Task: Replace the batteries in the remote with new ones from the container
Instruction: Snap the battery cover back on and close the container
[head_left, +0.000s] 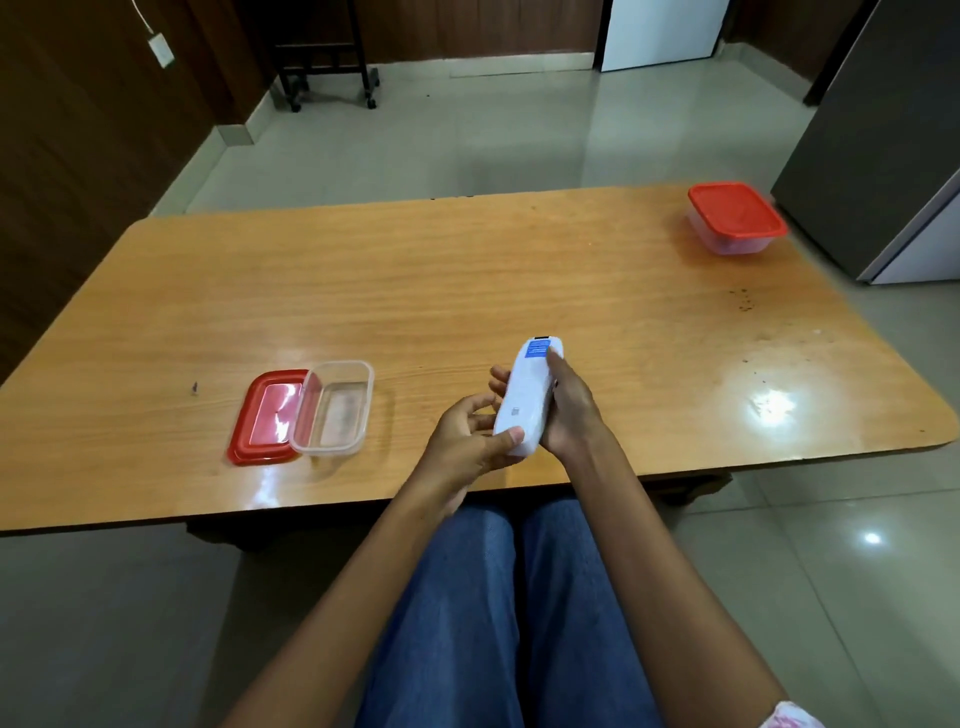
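A white remote (525, 395) with a blue label near its far end is held back side up, just above the wooden table (467, 291), near its front edge. My right hand (569, 402) grips it along its right side, thumb over the top near the label. My left hand (467, 439) holds the near end, its thumb pressing on the back cover. An open clear container (335, 408) sits to the left, its red lid (262, 418) lying beside it. I cannot make out any batteries inside it.
A second clear container with a red lid (735, 215) on it stands at the table's far right corner. A grey fridge (878, 135) stands beyond it. My legs in blue jeans (493, 613) are under the front edge.
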